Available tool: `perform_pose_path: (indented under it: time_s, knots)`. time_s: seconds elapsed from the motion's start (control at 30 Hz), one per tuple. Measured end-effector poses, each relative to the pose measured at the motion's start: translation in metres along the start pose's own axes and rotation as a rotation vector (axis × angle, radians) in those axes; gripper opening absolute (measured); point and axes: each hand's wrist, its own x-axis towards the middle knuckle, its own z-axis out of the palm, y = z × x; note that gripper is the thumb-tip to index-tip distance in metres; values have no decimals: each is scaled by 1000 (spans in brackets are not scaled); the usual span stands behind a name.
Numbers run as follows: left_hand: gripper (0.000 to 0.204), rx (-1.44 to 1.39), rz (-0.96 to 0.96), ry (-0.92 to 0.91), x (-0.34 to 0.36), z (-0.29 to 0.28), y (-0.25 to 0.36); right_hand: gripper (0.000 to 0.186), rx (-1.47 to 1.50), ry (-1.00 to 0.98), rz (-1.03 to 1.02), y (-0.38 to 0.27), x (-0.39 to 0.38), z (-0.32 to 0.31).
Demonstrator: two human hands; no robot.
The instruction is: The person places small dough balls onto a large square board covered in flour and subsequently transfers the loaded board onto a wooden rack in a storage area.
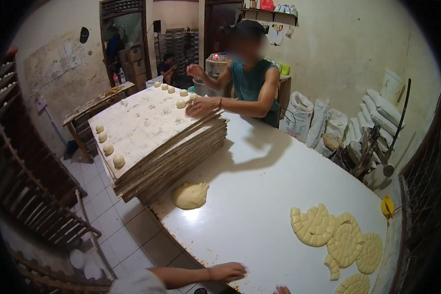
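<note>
My left hand [229,272] is over the near edge of the white table [240,210], its fingers stretched out and slightly blurred. It appears to hold nothing. Only the fingertips of my right hand [281,290] show at the bottom border, so its grip is hidden. Ahead of my left hand sits a smooth lump of pale yellow dough [190,196]. To the right lie flat dough rounds scored into pieces, among them a large dough round [314,225] and a lower one [354,284]. A short dough strip [331,267] lies beside them.
A stack of wooden boards [176,159] stands at the table's left, with several dough balls [118,160] on top. Across from me a person in a green sleeveless top [252,83] reaches over it. White sacks [299,115] line the right wall. A slatted rack [34,186] stands left.
</note>
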Motion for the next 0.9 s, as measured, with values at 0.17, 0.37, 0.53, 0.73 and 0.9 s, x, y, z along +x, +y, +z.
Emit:
perform_pose_path:
  time_s: [0.17,0.37,0.53,0.73,0.9]
  knots:
    - [21,170,-234,-59,61,-46,-6,44,-25,205,99,14,47,-26]
    - [28,-244,-294,-70,-1,-28,2,42,2,16,29,-5,3,-3]
    - [29,182,-182,91,64,-60,-10,42,-67,271,134,22,55,-15]
    - [26,-26,-110,-47,-6,-51,3,37,44,33,79,12,-3,-11]
    - [24,184,-259,196,92,-37,-28,40,-20,312,154,25,73,-6]
